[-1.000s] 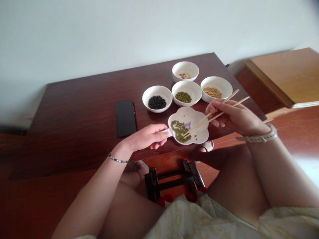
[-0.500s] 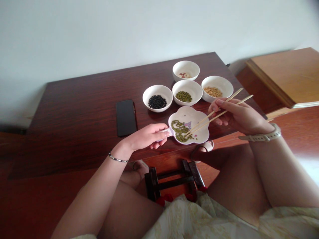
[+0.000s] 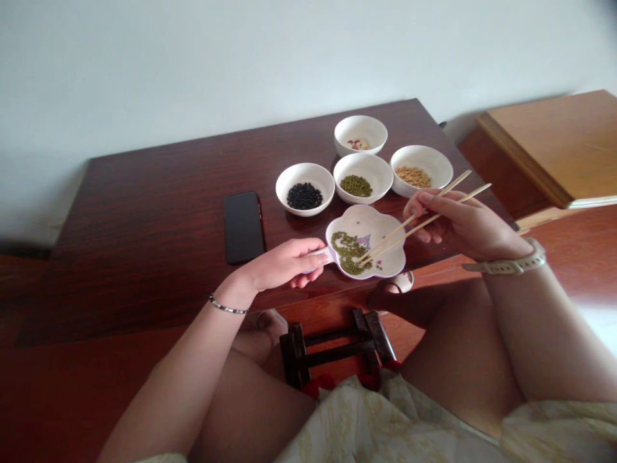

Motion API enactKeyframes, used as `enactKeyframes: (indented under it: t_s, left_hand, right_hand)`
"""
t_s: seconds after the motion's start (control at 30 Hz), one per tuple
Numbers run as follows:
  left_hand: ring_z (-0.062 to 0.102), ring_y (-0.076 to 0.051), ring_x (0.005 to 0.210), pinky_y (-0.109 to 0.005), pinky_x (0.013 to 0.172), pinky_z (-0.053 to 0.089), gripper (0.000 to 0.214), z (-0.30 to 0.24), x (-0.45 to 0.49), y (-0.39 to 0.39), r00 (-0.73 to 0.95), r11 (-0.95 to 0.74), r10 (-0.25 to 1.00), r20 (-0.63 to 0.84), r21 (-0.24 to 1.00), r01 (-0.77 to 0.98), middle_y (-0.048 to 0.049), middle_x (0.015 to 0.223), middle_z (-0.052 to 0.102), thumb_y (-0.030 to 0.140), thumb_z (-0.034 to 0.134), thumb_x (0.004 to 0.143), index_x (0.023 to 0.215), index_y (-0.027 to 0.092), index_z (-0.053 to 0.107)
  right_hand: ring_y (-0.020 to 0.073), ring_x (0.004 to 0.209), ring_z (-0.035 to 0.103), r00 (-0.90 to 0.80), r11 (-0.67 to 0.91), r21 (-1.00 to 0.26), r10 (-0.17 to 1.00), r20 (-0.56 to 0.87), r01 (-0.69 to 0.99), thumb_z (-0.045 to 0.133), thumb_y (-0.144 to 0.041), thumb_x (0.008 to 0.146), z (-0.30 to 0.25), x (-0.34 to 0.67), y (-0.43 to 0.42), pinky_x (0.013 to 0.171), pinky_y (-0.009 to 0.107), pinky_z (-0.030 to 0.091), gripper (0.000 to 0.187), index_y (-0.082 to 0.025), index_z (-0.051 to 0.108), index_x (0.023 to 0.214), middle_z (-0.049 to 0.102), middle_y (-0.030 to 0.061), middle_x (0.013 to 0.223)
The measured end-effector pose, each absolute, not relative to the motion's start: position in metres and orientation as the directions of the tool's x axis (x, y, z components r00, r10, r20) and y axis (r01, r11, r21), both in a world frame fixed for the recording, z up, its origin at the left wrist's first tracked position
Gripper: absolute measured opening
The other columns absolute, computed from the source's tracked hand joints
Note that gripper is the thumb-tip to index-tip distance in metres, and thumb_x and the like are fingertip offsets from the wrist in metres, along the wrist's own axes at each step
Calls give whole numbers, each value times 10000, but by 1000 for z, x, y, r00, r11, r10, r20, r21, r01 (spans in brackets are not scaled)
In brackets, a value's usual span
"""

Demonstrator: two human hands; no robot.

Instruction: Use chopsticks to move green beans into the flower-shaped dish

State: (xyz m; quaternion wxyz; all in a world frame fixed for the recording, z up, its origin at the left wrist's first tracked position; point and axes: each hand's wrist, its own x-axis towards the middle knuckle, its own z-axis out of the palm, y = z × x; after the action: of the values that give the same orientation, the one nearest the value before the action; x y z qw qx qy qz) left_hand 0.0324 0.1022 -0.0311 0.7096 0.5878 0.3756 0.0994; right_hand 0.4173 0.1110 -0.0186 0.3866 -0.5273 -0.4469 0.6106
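Note:
My left hand point(image 3: 296, 262) is closed round the short handle of a white flower-shaped dish point(image 3: 388, 260) with a purple rim. Green mung beans point(image 3: 348, 249) lie along the dish's left side, and a small printed figure shows on its bottom. In my right hand point(image 3: 448, 222) is a pair of pale wooden chopsticks point(image 3: 402, 233), their tips down among the beans. Whether a bean sits between the tips I cannot tell. Just behind the dish stands a white bowl point(image 3: 383, 183) of green beans.
Around that bowl are a bowl of black beans point(image 3: 304, 196), a bowl of yellow beans point(image 3: 413, 176) and a back bowl point(image 3: 344, 128) with a few pale and reddish pieces. A black phone point(image 3: 243, 226) lies left on the dark table point(image 3: 159, 212). A wooden cabinet point(image 3: 559, 141) stands right.
Almost nothing differs. The view has shifted very slightly; both hands, the dish and the chopsticks keep their places.

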Motion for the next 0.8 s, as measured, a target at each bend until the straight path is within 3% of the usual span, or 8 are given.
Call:
enactKeyframes:
  t_s: [0.57,0.8]
  left_hand:
    - [568,-125,743,-260,658,462,558,-33,32,103,701,274,583,-411,912,306,21,918,660,696,795,1263,1011,238,599]
    - [571,-116,743,-248,654,466,535,-34,32,103,705,289,576,-414,910,298,26,930,657,668,780,1278,1020,237,594]
  right_hand:
    - [157,590,534,-101,-227,-973,970,-222,-34,1028,-559,1043,-20,425,115,453,284,361,433,-240,827,831,710,68,785]
    - [150,609,615,-132,-269,-963,955,-266,-5,1068,-601,1019,-23,423,114,495,259,450,463,-233,839,857,776,63,850]
